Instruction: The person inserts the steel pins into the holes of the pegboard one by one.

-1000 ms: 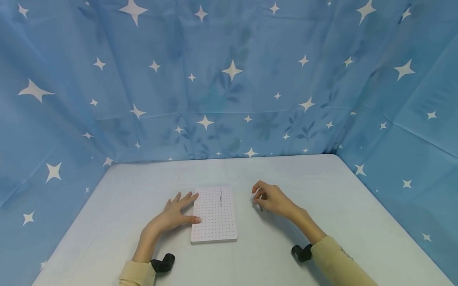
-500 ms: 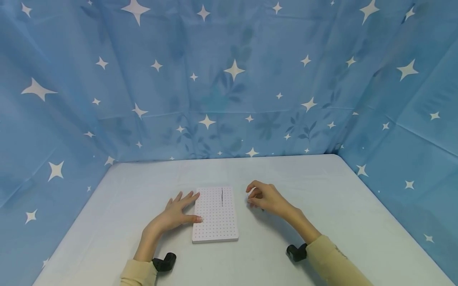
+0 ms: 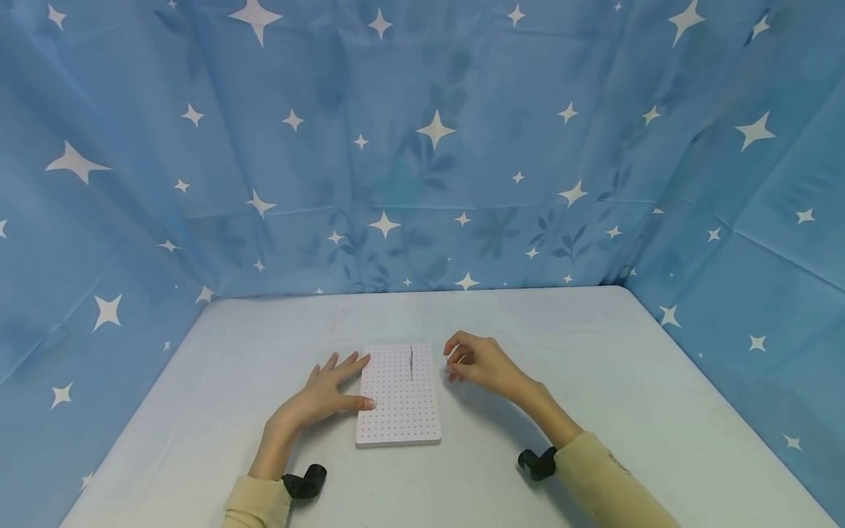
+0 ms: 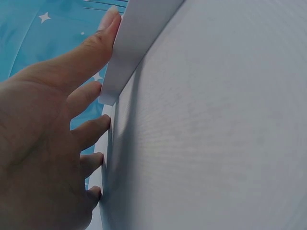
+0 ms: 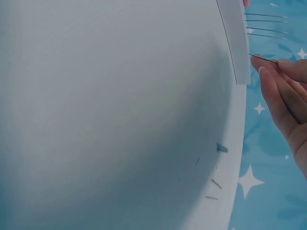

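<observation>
A white board with a grid of small holes lies on the table in the head view. Several thin needles stand upright in its far part. My left hand has its fingers spread at the board's left side, the thumb touching its edge and top and the other fingertips on or close to the table. Just right of the board, my right hand is raised a little, its thumb and index finger pinching another needle. In the right wrist view that needle's tip appears close to the board; contact cannot be told.
The white table reaches back to a blue curtain with white stars. Several small dark slivers and a short bluish piece lie on the table in the right wrist view. Black cameras sit on both wrists.
My right hand has moved left with the pinched needle, closer to the board. My left hand keeps its place against the board; the head view has shifted slightly.
</observation>
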`<action>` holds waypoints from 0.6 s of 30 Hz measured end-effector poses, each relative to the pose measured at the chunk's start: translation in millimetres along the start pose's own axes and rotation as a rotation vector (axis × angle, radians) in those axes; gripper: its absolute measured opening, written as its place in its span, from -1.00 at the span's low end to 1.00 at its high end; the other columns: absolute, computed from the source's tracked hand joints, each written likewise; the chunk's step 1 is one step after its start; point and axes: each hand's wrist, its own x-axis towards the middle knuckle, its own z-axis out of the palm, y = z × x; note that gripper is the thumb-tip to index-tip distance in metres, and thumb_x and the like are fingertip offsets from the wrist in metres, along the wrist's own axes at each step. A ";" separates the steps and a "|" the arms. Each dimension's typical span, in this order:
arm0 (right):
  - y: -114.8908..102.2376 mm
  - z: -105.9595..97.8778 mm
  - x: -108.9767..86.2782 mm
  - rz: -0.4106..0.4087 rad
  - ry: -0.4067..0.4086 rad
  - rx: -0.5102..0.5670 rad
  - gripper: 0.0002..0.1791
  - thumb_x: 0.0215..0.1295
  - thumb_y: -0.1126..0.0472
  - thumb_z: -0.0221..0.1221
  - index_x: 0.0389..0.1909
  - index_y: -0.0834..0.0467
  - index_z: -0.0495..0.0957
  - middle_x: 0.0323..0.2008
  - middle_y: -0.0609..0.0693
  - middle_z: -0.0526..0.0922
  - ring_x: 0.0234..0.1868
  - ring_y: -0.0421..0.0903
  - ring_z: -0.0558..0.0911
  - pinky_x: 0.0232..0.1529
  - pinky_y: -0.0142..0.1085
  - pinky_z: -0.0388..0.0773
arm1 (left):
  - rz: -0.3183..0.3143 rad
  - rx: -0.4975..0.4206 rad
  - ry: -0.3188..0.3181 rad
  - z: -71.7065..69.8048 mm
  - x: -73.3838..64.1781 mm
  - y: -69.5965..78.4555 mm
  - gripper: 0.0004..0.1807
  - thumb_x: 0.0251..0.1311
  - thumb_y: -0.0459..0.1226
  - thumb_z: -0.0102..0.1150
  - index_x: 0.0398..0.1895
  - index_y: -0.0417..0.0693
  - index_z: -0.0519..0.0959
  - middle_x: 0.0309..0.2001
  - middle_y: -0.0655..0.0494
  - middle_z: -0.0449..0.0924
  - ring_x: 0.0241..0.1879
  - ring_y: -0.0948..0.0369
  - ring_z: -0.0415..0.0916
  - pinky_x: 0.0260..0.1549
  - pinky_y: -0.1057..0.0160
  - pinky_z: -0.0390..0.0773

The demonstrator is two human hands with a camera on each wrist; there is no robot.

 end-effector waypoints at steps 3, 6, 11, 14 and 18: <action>-1.1 1.8 2.6 -0.005 0.001 0.013 -0.77 0.30 0.42 0.32 -0.07 0.32 0.54 -0.32 0.04 0.76 -0.40 -0.05 0.77 -0.34 -0.36 0.71 | 0.003 0.003 0.000 0.0 0.7 -0.5 0.05 0.09 0.12 0.48 0.60 -0.03 0.23 0.61 -0.26 0.06 0.61 -0.33 -0.33 0.48 -0.45 -0.38; -2.9 3.8 4.9 -0.009 0.007 0.037 -0.77 0.29 0.43 0.33 -0.08 0.32 0.55 -0.32 0.05 0.76 -0.38 -0.03 0.78 -0.34 -0.34 0.72 | 0.007 0.008 0.002 -0.1 1.3 -0.9 0.05 0.09 0.12 0.49 0.60 -0.03 0.24 0.60 -0.27 0.06 0.61 -0.34 -0.32 0.48 -0.45 -0.38; -6.5 7.5 8.3 -0.010 0.018 0.066 -0.77 0.27 0.43 0.35 -0.11 0.30 0.56 -0.30 0.08 0.76 -0.38 -0.03 0.78 -0.34 -0.29 0.74 | 0.009 0.005 0.003 -0.2 1.5 -1.5 0.05 0.10 0.12 0.48 0.60 -0.04 0.23 0.61 -0.26 0.06 0.61 -0.34 -0.32 0.48 -0.45 -0.38; -7.6 10.0 10.2 -0.003 0.022 0.075 -0.78 0.27 0.42 0.35 -0.12 0.29 0.56 -0.30 0.07 0.76 -0.39 -0.05 0.77 -0.33 -0.29 0.74 | 0.009 0.001 0.002 0.1 1.8 -2.0 0.05 0.10 0.12 0.48 0.60 -0.03 0.23 0.61 -0.26 0.05 0.62 -0.33 -0.33 0.49 -0.44 -0.38; -9.1 13.4 12.9 0.013 0.034 0.074 -0.80 0.28 0.42 0.33 -0.11 0.28 0.57 -0.31 0.03 0.76 -0.39 -0.10 0.76 -0.31 -0.34 0.73 | 0.011 0.002 0.004 0.6 2.1 -2.9 0.05 0.10 0.12 0.48 0.60 -0.03 0.24 0.61 -0.26 0.06 0.62 -0.33 -0.33 0.48 -0.45 -0.39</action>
